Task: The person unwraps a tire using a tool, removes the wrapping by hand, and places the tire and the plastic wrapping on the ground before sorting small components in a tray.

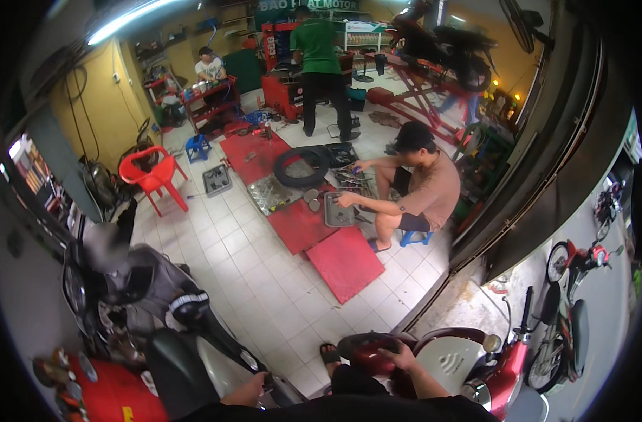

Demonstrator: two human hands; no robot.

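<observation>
At the lower edge, my right hand (403, 357) is closed on the side of a dark red rounded piece (368, 357) with a black upper part; its exact kind is unclear. It lies against a white and dark red scooter (444, 355) on my right. My left hand (254, 389) is beside the tail of a grey scooter (226, 362) with a black seat (172, 366). Its fingers look curled around something dark, too small to make out. Between my hands, a sandalled foot (329, 355) shows on the tiles.
Ahead, a person in a brown shirt (433, 190) sits by a grey tray (339, 211), red mats (345, 264) and a tyre (301, 167). A red chair (156, 176) stands left. Behind are a person in green (317, 46) and a raised motorbike (451, 53). Motorbikes (570, 323) line the right.
</observation>
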